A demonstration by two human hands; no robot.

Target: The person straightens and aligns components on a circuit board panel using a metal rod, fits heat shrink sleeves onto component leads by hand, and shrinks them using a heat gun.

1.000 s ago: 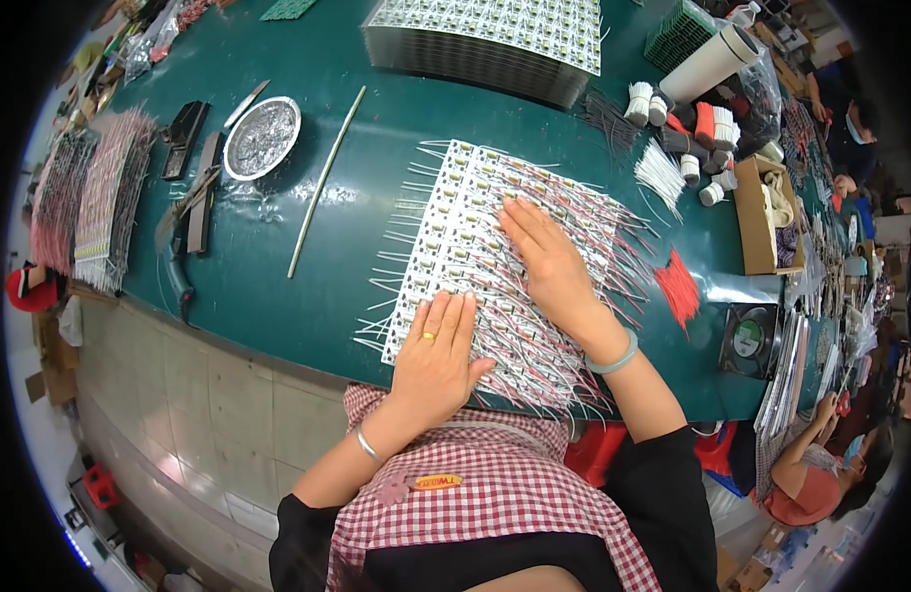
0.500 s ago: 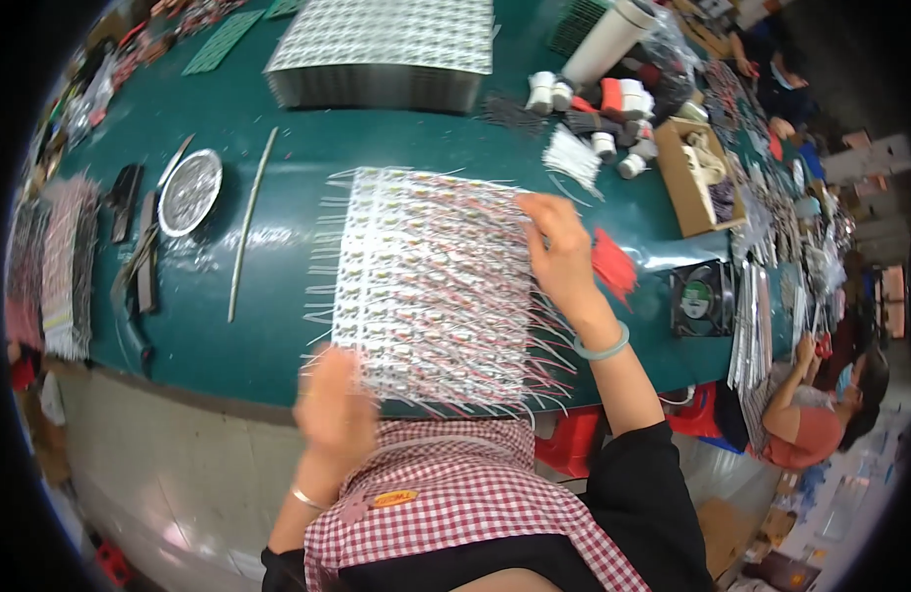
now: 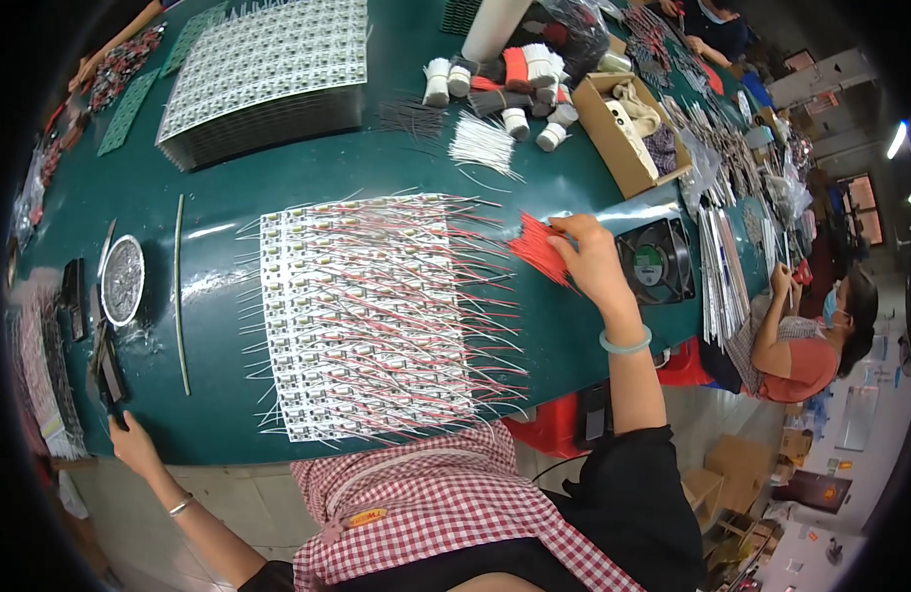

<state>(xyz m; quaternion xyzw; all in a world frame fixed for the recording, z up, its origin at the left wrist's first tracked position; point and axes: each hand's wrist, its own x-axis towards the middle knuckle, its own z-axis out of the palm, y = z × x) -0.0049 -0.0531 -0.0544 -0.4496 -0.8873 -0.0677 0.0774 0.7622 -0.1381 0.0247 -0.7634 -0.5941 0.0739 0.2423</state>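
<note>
A white circuit board panel [image 3: 362, 326] lies in front of me, with rows of small parts and many red and white wires sticking out past its sides. To its right, my right hand [image 3: 594, 261] pinches the end of a bundle of short red wires [image 3: 539, 247] on the table. Far to the left, the fingers of my left hand [image 3: 135, 449] close around the dark handle of a slim tool [image 3: 108, 385] near the table's front edge. What kind of tool it is cannot be made out.
A silver bowl [image 3: 123, 281] and a thin rod [image 3: 181, 296] lie left of the panel. Behind stand a tall panel stack [image 3: 263, 74], white wires [image 3: 482, 143], wire bundles [image 3: 515, 74] and a cardboard box [image 3: 613, 133]. A black fan [image 3: 656, 261] sits at right. Co-workers [image 3: 806, 335] work nearby.
My left hand has left the panel's near-left corner and gone left to the dark-handled tool. My right hand has moved from the panel's right edge onto the red wires. The view has shifted.
</note>
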